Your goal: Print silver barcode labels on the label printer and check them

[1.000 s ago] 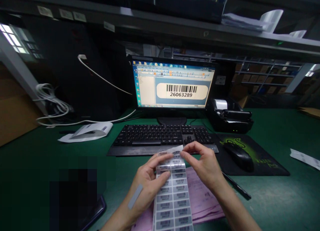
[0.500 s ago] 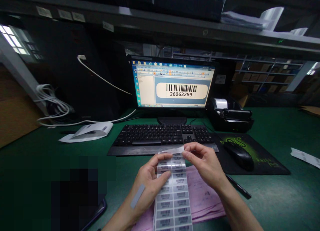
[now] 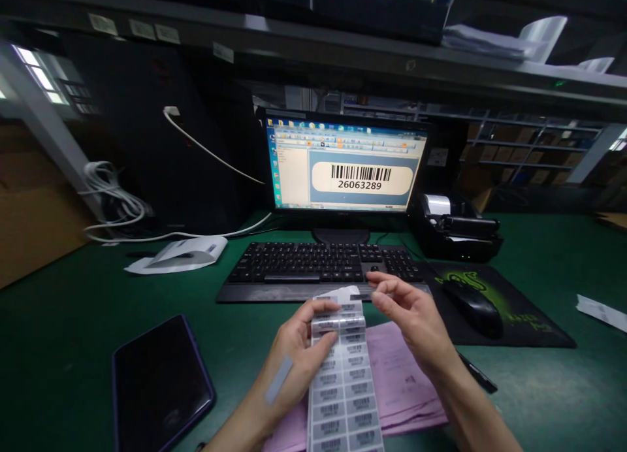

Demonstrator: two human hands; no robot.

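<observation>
A long strip of barcode labels (image 3: 345,400), two columns wide, runs up from the bottom edge over pink paper sheets (image 3: 404,383). My left hand (image 3: 294,357) is closed on its left side near the top, thumb in front, and the strip curls there. A grey sticker (image 3: 279,379) is stuck across the back of that hand. At the strip's top right corner my right hand (image 3: 411,311) pinches a small label (image 3: 361,297), seen nearly edge-on as a thin dark piece. White backing shows at the strip's top end.
Behind the hands lie a keyboard (image 3: 304,264) and a monitor (image 3: 360,177) showing a barcode. To the right are a label printer (image 3: 460,240), a mouse (image 3: 473,306) on its mat and a pen (image 3: 477,373). A dark tablet (image 3: 159,387) lies at left.
My right fingers have drawn a little to the right with the label, off the strip's top corner. My left hand keeps its hold on the strip. The view has shifted slightly.
</observation>
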